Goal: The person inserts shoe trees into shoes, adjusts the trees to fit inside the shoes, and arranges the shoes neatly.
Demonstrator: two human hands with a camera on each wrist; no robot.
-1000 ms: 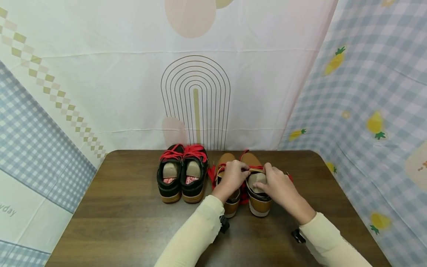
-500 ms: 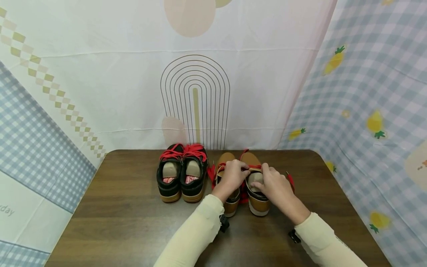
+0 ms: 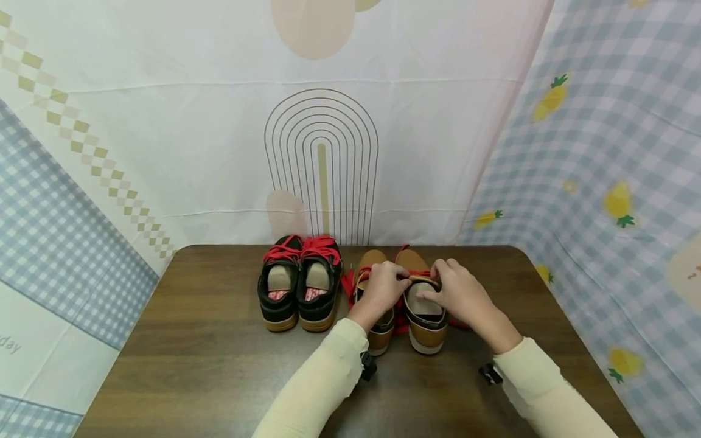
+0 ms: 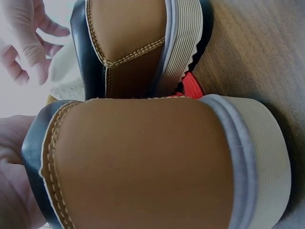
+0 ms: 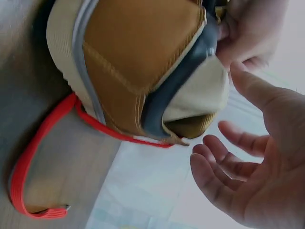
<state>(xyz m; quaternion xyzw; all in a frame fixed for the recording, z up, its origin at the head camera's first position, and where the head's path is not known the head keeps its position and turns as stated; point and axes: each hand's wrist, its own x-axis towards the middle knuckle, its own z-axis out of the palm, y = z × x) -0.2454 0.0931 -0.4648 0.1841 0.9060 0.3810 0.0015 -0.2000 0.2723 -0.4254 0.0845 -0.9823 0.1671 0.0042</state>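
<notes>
Two brown shoes with black collars and red laces stand side by side on the table. Over the left brown shoe (image 3: 380, 340) reaches my left hand (image 3: 381, 286), its thumb and finger pinching the tongue edge of the right brown shoe (image 3: 427, 337). Beside that shoe's opening is my right hand (image 3: 462, 292), fingers loosely bent and spread. The right wrist view shows these fingers apart from the shoe, next to its beige tongue (image 5: 202, 90). A loose red lace (image 5: 28, 157) trails from the shoe onto the table. The left fingertips are partly hidden.
A pair of black shoes (image 3: 278, 310) with red laces stands left of the brown pair, toes toward the back. The wooden table (image 3: 219, 377) meets a white cloth backdrop (image 3: 191, 140) behind, with a checked cloth (image 3: 602, 152) at the right.
My right hand has drawn slightly back and right from the shoe's opening. The red lace on the right side now lies lower, near the table. The left hand has stayed in place.
</notes>
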